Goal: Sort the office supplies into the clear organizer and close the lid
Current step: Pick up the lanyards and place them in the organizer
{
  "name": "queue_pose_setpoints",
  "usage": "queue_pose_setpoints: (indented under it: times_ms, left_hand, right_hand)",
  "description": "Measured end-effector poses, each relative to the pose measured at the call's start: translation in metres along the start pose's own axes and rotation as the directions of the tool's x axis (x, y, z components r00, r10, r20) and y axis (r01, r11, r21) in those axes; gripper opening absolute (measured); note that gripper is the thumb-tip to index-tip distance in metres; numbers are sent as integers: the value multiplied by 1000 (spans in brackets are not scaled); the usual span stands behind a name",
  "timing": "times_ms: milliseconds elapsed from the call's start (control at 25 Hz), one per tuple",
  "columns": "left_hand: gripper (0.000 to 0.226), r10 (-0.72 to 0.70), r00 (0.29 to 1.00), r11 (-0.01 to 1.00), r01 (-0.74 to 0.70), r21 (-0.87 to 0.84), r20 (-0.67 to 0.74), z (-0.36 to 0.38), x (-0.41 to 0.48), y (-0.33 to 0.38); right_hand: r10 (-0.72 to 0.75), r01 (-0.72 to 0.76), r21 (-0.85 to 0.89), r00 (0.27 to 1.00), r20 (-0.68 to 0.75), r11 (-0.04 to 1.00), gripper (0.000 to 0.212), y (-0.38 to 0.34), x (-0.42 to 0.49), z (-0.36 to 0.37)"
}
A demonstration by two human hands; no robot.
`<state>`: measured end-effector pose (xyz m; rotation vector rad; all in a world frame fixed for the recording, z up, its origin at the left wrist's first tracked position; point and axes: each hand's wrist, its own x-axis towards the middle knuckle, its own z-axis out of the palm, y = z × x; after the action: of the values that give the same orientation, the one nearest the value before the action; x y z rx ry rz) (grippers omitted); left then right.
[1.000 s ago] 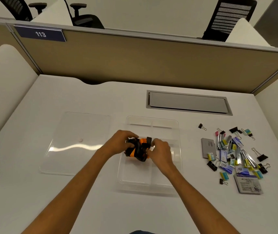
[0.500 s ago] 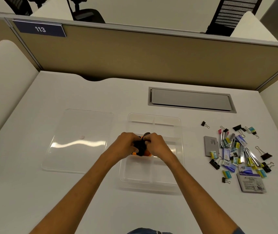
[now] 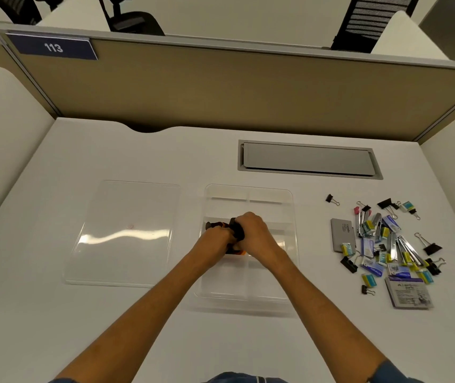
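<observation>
At far left the flat clear plastic lid [image 3: 126, 233] lies on the desk, just beside the box. My left hand [image 3: 216, 239] and right hand [image 3: 258, 233] meet over the left side of the middle row of the clear plastic organizer [image 3: 248, 193]. The fingers of both are curled round a chunky black-and-orange item [image 3: 238, 230]. It is mostly hidden, so I cannot tell its long axis. It sits right at the compartment, so I judge only a release is needed. The mixed heap of binder clips and staple boxes [image 3: 386, 244] lies well to the right, nearer my right hand.

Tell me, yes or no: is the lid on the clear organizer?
No, the lid lies flat on the desk, left of the open organizer.
</observation>
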<state>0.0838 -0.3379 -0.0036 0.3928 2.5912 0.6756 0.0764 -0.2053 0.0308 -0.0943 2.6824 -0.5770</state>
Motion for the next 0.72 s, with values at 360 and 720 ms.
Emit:
queue_pose_setpoints:
  times_ms: [360, 720]
  left_hand:
    - [25, 36, 987, 999, -31, 34, -155, -14, -5, -2]
    - [33, -129, 991, 984, 125, 127, 26, -5, 3, 5]
  right_hand:
    - [-83, 86, 26, 993, -86, 996, 24, 0, -7, 35]
    - [-24, 26, -41, 999, 43, 999, 35, -8, 0, 27]
